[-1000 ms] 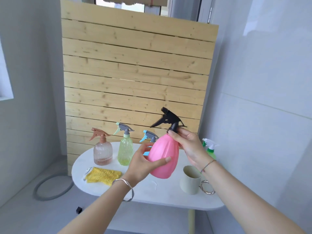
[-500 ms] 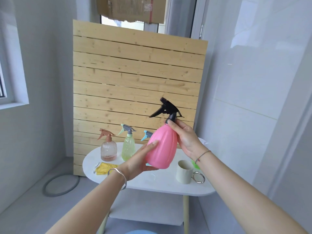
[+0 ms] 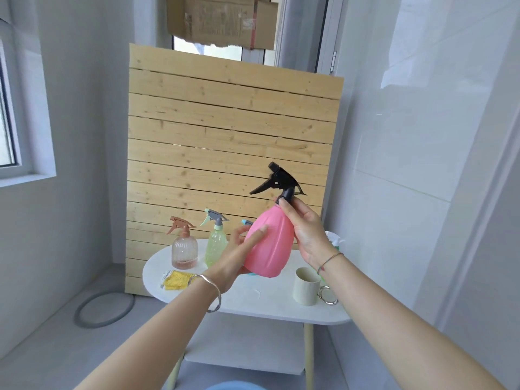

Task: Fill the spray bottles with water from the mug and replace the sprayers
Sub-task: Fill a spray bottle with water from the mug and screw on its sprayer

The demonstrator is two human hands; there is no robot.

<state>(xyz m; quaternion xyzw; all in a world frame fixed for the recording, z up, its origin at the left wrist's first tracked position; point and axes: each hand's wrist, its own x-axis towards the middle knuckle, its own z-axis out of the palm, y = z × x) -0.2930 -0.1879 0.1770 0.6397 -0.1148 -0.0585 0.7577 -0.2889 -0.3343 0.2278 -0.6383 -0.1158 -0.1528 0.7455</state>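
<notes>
A pink spray bottle (image 3: 270, 246) with a black sprayer (image 3: 281, 181) is held up above the white table (image 3: 253, 302). My left hand (image 3: 239, 254) cups the bottle's lower left side, thumb across its front. My right hand (image 3: 304, 229) grips the neck just under the sprayer. On the table behind stand a clear brownish bottle (image 3: 184, 249) with a brown sprayer and a pale green bottle (image 3: 216, 246) with a grey sprayer. A blue sprayer (image 3: 247, 222) peeks out behind the pink bottle. A cream mug (image 3: 306, 285) with a metal handle stands at the right front.
A yellow cloth (image 3: 177, 280) lies at the table's left edge. A green and white sprayer (image 3: 334, 240) shows behind my right wrist. A wooden slat panel (image 3: 230, 142) stands behind the table. A grey hose ring (image 3: 104, 309) lies on the floor at left.
The view has pulled back and tilted up, so the table looks farther away. Both hands keep the pink bottle raised; my left thumb has shifted slightly on its front.
</notes>
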